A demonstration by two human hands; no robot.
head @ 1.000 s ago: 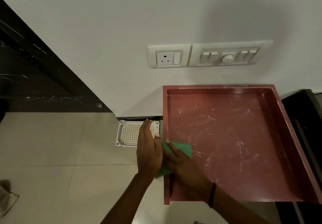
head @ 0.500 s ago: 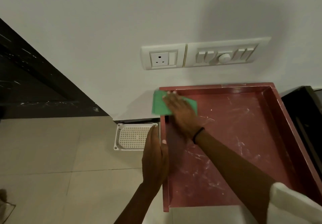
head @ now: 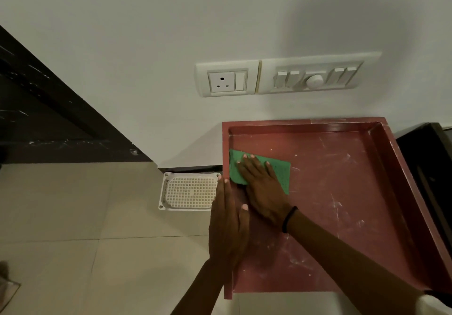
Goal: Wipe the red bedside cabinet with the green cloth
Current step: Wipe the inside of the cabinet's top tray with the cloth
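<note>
The red bedside cabinet (head: 342,192) stands against the white wall, its recessed top streaked with pale scuffs. A green cloth (head: 278,170) lies flat in the top's left part, close to the left rim. My right hand (head: 261,187) presses on the cloth with straight, spread fingers, covering its middle. My left hand (head: 227,224) rests flat against the cabinet's left rim, fingers straight and thumb lying over the edge.
A white perforated plastic tray (head: 189,191) lies on the beige tiled floor just left of the cabinet. A socket and switch panel (head: 286,76) is on the wall above. Dark furniture (head: 430,158) adjoins the cabinet's right side. A black marble band (head: 49,118) runs at left.
My right hand swept the cloth from the front left up to the back left corner, then drew it back toward the middle left. My left hand stayed on the left rim.
</note>
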